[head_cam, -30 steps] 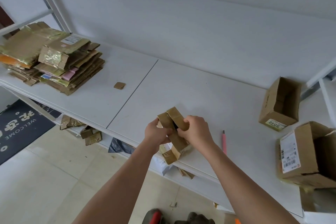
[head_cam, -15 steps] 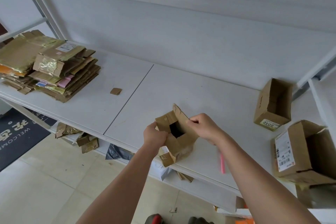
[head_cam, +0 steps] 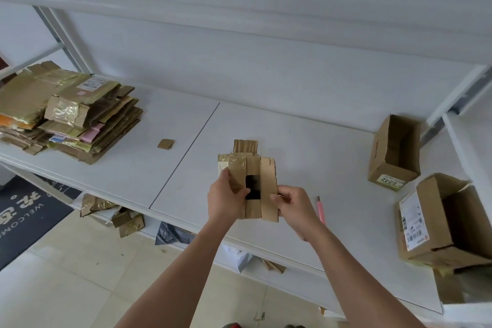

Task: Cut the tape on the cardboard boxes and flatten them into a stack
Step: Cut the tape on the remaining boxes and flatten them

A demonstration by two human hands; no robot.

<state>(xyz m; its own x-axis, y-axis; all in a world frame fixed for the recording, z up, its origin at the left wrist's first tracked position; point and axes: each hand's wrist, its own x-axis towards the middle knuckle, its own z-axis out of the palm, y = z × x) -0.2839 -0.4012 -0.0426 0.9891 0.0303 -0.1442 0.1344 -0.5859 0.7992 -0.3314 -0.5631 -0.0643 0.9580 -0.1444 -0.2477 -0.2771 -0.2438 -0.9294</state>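
Note:
A small taped cardboard box (head_cam: 267, 181) is held up above the front edge of the white shelf (head_cam: 306, 157), its flaps spread and a dark opening showing in the middle. My left hand (head_cam: 225, 198) grips its left side, thumb reaching into the opening. My right hand (head_cam: 292, 208) pinches the box's lower right edge. A stack of flattened boxes (head_cam: 72, 112) lies at the shelf's far left. A pink cutter (head_cam: 320, 209) lies on the shelf just right of my right hand.
Two open cardboard boxes stand at the right: a small one (head_cam: 394, 152) on its side and a larger one (head_cam: 442, 221) near the edge. A cardboard scrap (head_cam: 165, 144) lies mid-shelf. Cardboard bits (head_cam: 127, 221) sit on the lower shelf. A dark doormat (head_cam: 24, 210) covers the floor at left.
The box has been turned and spread from a half-folded shape into a more open, upright one with its flaps out. Both hands shifted their hold on it.

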